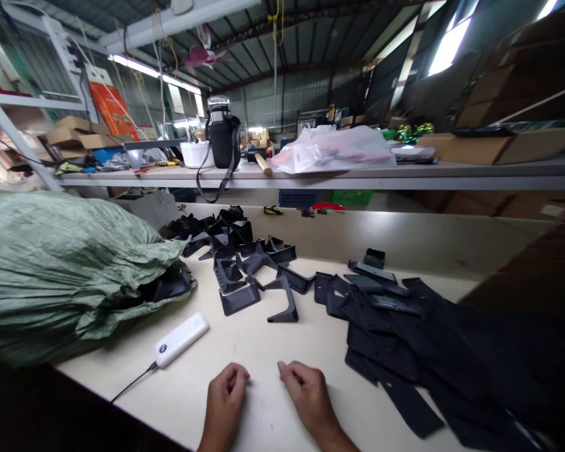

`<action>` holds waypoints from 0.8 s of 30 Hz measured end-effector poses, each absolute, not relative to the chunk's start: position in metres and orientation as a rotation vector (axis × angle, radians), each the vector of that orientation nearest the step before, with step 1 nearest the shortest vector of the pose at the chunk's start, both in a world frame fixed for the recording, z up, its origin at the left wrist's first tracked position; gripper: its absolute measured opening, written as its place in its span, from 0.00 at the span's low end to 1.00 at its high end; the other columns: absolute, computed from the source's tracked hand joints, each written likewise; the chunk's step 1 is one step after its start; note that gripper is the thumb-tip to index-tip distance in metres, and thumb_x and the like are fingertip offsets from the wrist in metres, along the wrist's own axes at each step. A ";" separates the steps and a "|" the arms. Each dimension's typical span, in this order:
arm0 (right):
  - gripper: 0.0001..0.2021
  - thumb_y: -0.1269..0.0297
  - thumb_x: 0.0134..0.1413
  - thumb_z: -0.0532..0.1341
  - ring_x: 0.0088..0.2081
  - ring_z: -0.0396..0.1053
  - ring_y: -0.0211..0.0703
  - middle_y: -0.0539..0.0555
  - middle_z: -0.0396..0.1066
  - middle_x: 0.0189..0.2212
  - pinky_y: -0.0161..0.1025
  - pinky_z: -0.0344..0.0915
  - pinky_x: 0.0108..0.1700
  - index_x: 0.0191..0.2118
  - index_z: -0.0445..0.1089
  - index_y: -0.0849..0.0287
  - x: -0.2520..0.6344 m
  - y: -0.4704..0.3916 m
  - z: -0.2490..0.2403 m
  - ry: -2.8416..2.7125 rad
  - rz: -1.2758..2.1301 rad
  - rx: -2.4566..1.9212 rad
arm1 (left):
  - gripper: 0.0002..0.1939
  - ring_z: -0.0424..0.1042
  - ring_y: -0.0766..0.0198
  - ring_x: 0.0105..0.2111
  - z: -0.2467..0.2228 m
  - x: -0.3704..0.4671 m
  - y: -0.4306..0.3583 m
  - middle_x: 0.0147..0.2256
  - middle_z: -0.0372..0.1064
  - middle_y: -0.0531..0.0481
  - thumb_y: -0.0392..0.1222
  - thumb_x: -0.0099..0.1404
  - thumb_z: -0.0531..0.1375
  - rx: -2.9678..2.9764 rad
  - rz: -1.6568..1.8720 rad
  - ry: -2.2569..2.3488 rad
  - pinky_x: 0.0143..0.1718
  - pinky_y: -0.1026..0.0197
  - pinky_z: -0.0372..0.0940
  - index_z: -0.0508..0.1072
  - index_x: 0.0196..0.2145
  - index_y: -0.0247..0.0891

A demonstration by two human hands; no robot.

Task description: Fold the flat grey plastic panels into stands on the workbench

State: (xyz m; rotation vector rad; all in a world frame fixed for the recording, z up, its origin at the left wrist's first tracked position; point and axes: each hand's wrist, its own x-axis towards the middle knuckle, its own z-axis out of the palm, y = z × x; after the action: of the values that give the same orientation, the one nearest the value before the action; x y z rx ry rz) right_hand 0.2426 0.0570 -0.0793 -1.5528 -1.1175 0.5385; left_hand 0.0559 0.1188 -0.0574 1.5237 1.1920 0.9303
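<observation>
My left hand (pixel 226 390) rests on the pale tabletop (pixel 252 342), its fingers curled closed with nothing seen in them. Apart from it, my right hand (pixel 307 390) lies likewise curled, thumb along the top, holding nothing that shows. Beyond both hands are black bent plastic brackets (pixel 282 301), the nearest ones separate and the rest heaped towards the back left. On the right a large pile of flat black plastic plates (pixel 381 351) spreads over the table. A white power bank (pixel 181 339) with a black cable lies left of my left hand.
A bulging green woven sack (pixel 70 263) covers the left side, black parts showing at its mouth. Across the back runs a raised shelf (pixel 320 182) with a bottle in a black sleeve (pixel 223 141), a hammer (pixel 262 163) and a clear plastic bag (pixel 334 149).
</observation>
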 end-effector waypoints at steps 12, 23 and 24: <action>0.28 0.48 0.69 0.58 0.22 0.51 0.35 0.45 0.51 0.17 0.38 0.45 0.27 0.19 0.61 0.59 0.240 0.059 -0.097 -1.265 0.522 -1.631 | 0.22 0.68 0.58 0.28 -0.066 0.050 0.125 0.25 0.69 0.51 0.62 0.66 0.62 1.508 0.823 1.173 0.31 0.62 0.61 0.76 0.28 0.39; 0.26 0.49 0.68 0.58 0.23 0.53 0.35 0.45 0.52 0.18 0.37 0.49 0.28 0.21 0.63 0.59 0.244 0.060 -0.074 -1.193 0.697 -1.641 | 0.22 0.68 0.57 0.29 -0.064 0.055 0.116 0.27 0.70 0.51 0.60 0.70 0.59 1.447 0.915 1.207 0.32 0.61 0.61 0.75 0.29 0.40; 0.26 0.49 0.69 0.58 0.23 0.53 0.35 0.45 0.52 0.18 0.37 0.49 0.28 0.21 0.63 0.59 0.244 0.060 -0.073 -1.193 0.691 -1.642 | 0.22 0.69 0.57 0.30 -0.063 0.055 0.116 0.27 0.71 0.50 0.61 0.69 0.59 1.447 0.909 1.207 0.32 0.61 0.61 0.75 0.29 0.40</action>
State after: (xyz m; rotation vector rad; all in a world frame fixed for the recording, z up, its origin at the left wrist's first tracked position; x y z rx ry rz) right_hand 0.2443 0.0600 -0.0732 -1.6415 -1.1926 0.6913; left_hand 0.0553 0.1163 -0.0629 1.4467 1.2068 0.9095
